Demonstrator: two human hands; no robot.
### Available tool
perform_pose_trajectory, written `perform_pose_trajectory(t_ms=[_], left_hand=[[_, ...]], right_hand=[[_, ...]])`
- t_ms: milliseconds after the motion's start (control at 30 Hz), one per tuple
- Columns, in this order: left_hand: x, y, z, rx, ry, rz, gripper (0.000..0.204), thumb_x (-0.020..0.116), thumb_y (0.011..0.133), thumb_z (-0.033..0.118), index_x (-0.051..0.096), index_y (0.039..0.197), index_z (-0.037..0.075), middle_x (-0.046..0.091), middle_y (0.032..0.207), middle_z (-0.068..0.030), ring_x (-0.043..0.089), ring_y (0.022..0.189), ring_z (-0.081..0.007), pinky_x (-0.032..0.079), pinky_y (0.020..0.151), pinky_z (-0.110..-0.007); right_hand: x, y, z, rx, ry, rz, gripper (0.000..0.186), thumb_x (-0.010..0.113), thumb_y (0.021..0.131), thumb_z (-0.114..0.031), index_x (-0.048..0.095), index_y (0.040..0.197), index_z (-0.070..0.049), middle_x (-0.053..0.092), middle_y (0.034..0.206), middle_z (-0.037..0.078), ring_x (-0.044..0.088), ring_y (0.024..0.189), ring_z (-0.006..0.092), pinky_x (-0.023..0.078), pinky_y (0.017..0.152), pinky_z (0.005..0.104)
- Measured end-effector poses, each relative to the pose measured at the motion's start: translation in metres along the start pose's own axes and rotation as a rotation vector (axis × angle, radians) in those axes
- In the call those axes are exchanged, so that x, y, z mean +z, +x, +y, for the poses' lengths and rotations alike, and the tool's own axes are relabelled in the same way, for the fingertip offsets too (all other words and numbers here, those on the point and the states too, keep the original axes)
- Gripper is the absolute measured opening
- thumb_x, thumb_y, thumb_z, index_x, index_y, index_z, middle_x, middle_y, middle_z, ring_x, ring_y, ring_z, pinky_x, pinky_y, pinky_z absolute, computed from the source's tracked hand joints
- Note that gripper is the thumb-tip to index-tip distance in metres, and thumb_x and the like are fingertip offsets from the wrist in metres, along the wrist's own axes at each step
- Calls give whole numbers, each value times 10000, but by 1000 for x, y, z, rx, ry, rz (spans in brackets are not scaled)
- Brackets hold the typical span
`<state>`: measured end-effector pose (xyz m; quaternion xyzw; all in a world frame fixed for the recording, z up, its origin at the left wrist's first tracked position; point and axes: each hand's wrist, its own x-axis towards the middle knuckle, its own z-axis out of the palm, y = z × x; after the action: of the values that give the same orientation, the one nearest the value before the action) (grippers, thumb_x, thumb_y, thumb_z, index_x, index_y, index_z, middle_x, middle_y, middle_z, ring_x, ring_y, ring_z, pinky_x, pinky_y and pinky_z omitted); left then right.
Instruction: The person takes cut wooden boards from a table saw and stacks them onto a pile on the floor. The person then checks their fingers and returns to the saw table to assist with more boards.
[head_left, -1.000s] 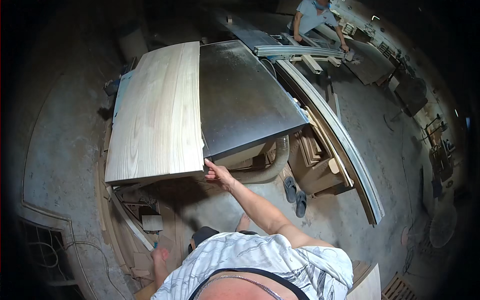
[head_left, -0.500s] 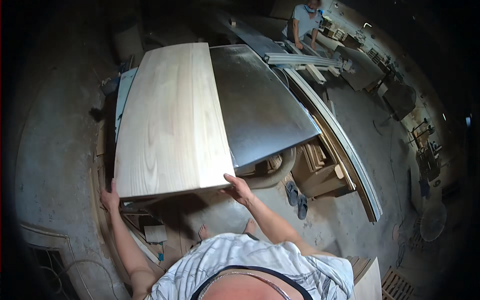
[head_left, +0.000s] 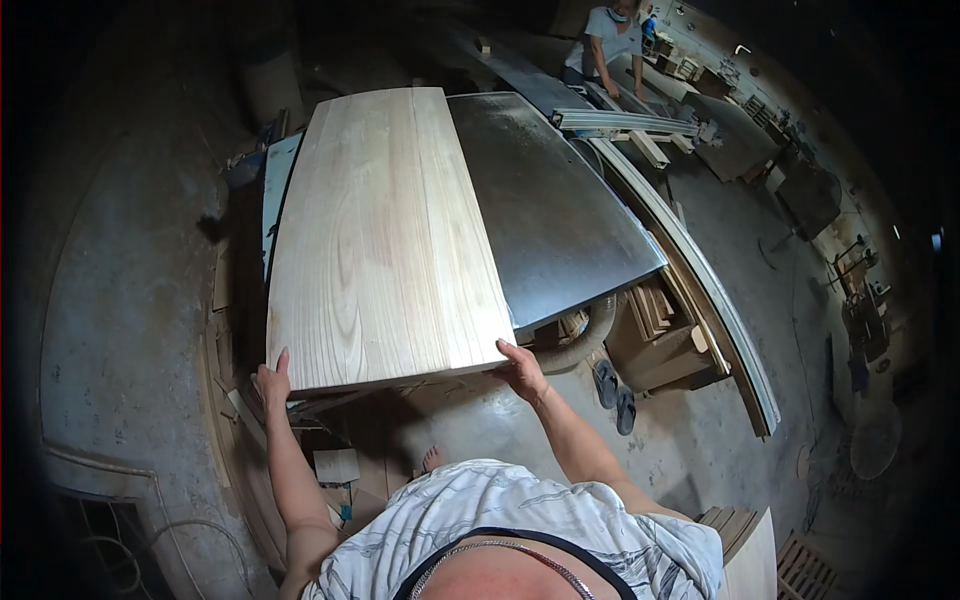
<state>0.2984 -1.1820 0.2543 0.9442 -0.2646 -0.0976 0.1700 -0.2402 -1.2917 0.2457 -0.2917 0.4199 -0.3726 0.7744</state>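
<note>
A wide pale wooden panel (head_left: 385,240) lies over the left part of a dark metal tabletop (head_left: 560,215), its near end jutting out toward me. My left hand (head_left: 273,382) grips the near left corner, thumb along the side edge and fingers curled beneath. At the near right corner, my right hand (head_left: 523,371) has its thumb on the upper face, the other fingers tucked under and mostly hidden. Both arms reach forward, spread to about the panel's width.
Long metal rails (head_left: 690,270) run along the table's right side. Stacked boards (head_left: 655,310) and a flexible hose (head_left: 590,340) sit below it. Dark slippers (head_left: 615,395) lie on the floor. Another person (head_left: 605,50) stands at the back right by a wooden frame. A light-blue board (head_left: 280,190) shows beyond the panel's left edge.
The panel, table and surroundings sit farther right in the picture, as the view has shifted. Both hands keep their hold on the panel's near corners. One of my feet is no longer visible.
</note>
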Motion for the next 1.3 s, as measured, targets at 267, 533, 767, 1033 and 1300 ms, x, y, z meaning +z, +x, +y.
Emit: perform_pose_trajectory(t_ms=[267, 533, 767, 1033, 1300], left_hand=[[-12, -5, -11, 80, 65, -125, 989, 596, 816, 814, 689, 1142, -115, 668, 1203, -334, 635, 1181, -457, 516, 992, -508], [-12, -194, -53, 134, 33, -225, 962, 658, 806, 774, 701, 1085, -145, 693, 1116, -340, 688, 1081, -422, 539, 925, -484], [29, -331, -46, -86, -774, -602, 723, 774, 899, 495, 587, 1284, -88, 699, 1187, -154, 673, 1014, -211, 535, 875, -358], [68, -459, 16, -51, -1087, -754, 553, 718, 978, 374, 623, 1298, -67, 701, 1231, -114, 667, 1091, -199, 524, 948, -339], [93, -502, 30, -149, -1093, -1619, 445, 570, 1062, 372, 596, 1342, 28, 667, 1291, -113, 643, 1183, -259, 488, 1054, -453]], right_hand=[[-18, -16, 6, 127, 136, 14, 590, 727, 954, -349, 526, 1388, -3, 570, 1328, 183, 609, 1150, 286, 597, 881, 405], [-134, -136, 11, 68, 26, 24, 588, 720, 935, -394, 547, 1391, -63, 647, 1245, 110, 628, 1091, 250, 562, 910, 424], [-238, -231, -12, 32, 36, 294, 621, 718, 866, -499, 597, 1350, -129, 689, 1223, 41, 655, 1055, 215, 483, 958, 468], [-258, -300, 24, -77, 337, 500, 494, 656, 903, -660, 657, 974, -171, 703, 886, -8, 676, 933, 195, 513, 972, 512], [-137, -380, 129, 92, 394, 230, 365, 601, 995, -537, 589, 887, -189, 605, 755, -40, 622, 770, 137, 537, 872, 475]])
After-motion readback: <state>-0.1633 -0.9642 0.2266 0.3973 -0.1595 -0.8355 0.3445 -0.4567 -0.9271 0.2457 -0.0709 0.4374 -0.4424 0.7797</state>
